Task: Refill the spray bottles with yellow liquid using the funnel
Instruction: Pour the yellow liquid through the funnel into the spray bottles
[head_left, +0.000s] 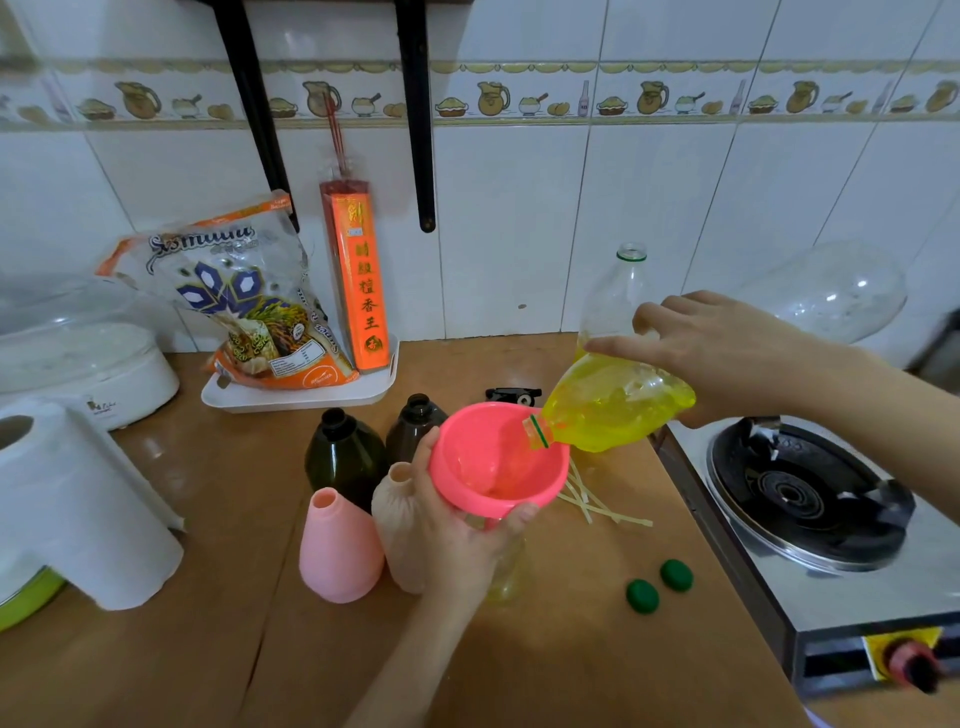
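- Left hand (457, 540): grasps the pink funnel (498, 460) by its rim, thumb on the near edge, fingers on the left edge. The funnel sits over a clear bottle (506, 571) near the middle of the wooden counter (571, 649); the hand hides most of that bottle.
- Right hand (722, 353): grasps the base of a tilted plastic bottle (613, 405) of yellow liquid; its open neck points down and left, over the funnel's right rim.
- Left of the funnel: two dark bottles (345, 452) farther back, a pink bottle (337, 545) and a beige bottle (397, 525) nearer, all uncapped.
- Two green caps (660, 584) lie on the counter, right of the clear bottle.
- A black spray head (511, 395) lies beyond the funnel.
- A gas stove (805, 499) stands at the right.
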